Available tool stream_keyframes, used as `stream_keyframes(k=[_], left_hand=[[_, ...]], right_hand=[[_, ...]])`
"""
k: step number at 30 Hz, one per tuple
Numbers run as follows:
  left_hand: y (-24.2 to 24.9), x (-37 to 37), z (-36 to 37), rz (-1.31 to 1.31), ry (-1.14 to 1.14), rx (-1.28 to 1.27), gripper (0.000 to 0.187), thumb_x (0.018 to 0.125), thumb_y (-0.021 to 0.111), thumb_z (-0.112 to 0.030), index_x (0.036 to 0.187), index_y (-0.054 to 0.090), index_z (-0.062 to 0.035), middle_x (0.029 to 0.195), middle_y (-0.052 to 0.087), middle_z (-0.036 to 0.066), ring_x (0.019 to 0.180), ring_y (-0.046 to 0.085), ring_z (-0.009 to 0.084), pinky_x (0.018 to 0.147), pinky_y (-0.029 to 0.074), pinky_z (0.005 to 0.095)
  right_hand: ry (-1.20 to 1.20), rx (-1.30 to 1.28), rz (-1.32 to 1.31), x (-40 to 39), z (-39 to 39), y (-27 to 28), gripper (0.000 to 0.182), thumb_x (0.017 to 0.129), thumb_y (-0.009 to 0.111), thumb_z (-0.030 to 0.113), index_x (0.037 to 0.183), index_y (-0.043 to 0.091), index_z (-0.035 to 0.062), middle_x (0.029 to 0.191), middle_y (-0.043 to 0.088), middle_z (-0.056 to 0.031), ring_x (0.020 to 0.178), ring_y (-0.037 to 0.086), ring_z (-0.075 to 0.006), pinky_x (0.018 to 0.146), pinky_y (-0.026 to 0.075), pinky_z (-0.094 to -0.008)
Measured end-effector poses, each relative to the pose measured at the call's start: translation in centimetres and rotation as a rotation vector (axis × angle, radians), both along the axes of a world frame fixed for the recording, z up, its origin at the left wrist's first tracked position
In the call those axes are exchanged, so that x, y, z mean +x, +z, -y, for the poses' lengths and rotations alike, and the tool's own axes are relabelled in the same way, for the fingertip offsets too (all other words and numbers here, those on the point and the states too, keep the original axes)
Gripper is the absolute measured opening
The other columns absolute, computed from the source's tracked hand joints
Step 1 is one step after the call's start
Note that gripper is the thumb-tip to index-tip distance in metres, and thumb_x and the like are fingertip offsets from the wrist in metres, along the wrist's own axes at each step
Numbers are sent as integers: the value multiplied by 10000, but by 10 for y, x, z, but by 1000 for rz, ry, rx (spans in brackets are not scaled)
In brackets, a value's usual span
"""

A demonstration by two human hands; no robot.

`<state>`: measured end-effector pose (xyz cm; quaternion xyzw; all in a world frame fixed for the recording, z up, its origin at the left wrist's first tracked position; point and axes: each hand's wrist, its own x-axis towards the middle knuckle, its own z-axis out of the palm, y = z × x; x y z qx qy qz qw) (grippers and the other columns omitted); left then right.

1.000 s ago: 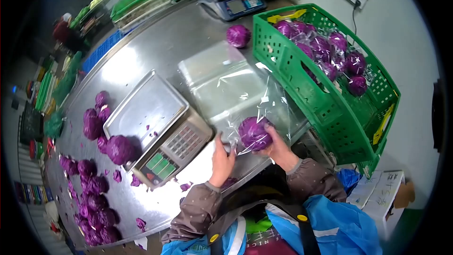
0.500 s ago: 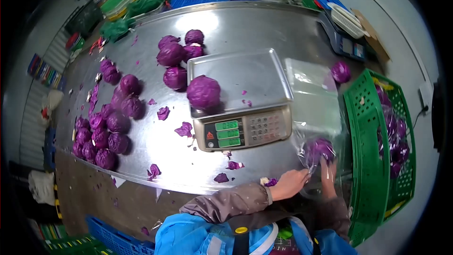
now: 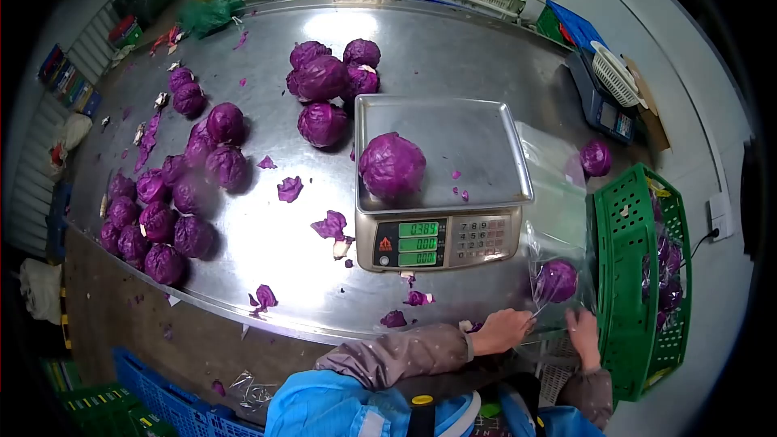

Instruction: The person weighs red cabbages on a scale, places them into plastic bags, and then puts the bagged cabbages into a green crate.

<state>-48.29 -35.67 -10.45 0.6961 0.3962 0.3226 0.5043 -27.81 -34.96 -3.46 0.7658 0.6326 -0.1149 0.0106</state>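
Observation:
A purple cabbage [image 3: 557,281] lies inside a clear plastic bag near the table's front right edge. My left hand [image 3: 505,331] is closed on the bag's edge, just below and left of that cabbage. Close to the bag's open side is my right hand [image 3: 583,335], below the cabbage and not touching it; its fingers look partly curled and what they hold, if anything, is unclear. Another cabbage [image 3: 392,165] rests on the left part of the scale's tray [image 3: 461,146]. A stack of flat clear bags [image 3: 558,186] lies right of the scale.
Cabbages [image 3: 320,78] cluster behind the scale's left side, and several more [image 3: 164,264] stand at the table's left. Loose leaves [image 3: 329,225] are scattered about. A green crate [image 3: 623,283] with bagged cabbages borders the right side. A lone cabbage [image 3: 596,158] sits behind it.
My right hand has come away from the bagged cabbage toward me. My left hand still grips the bag. The view has shifted, so the scale appears further right.

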Motion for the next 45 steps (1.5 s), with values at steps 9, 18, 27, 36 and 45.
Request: stream_keyframes(k=[9, 18, 27, 36, 45], left_hand=[[-38, 4, -7, 131, 124, 60, 219, 851, 459, -261, 871, 523, -53, 817, 590, 191, 764, 548, 406, 640, 426, 503], [-26, -7, 5, 550, -238, 21, 329, 847, 464, -327, 1042, 441, -63, 1048, 526, 127, 926, 543, 243, 656, 481, 367], [-61, -24, -3, 711, -373, -707, 594, 878, 432, -396, 1347, 252, -79, 1308, 384, 101, 1117, 458, 150, 670, 482, 334], [-4, -22, -27, -19, -27, -134, 409, 909, 412, -277, 697, 532, 51, 548, 490, 192, 543, 549, 303, 519, 376, 423], [17, 5, -24, -349, -31, 365, 179, 809, 482, -137, 913, 620, -91, 714, 601, 113, 648, 601, 291, 512, 458, 397]], right_hand=[[830, 354, -345, -222, -88, 75, 662, 625, 713, 184, 1223, 440, 103, 1165, 501, -144, 1057, 499, -310, 858, 436, -376], [813, 522, -527, -337, -158, -8, 765, 517, 764, 183, 1213, 448, 184, 1207, 360, -204, 1066, 414, -413, 875, 427, -470], [210, -298, -1934, -216, -45, 38, 826, 632, 759, 353, 1291, 337, 86, 1254, 408, -145, 1142, 432, -223, 924, 412, -328], [-549, -82, -1903, -42, 69, -2, 797, 697, 692, 188, 1333, 238, 32, 1275, 364, -136, 1149, 432, -233, 943, 400, -334], [-273, 274, -1205, -41, 28, -38, 529, 757, 621, 136, 1222, 402, 13, 1034, 548, -100, 954, 536, -179, 815, 451, -303]])
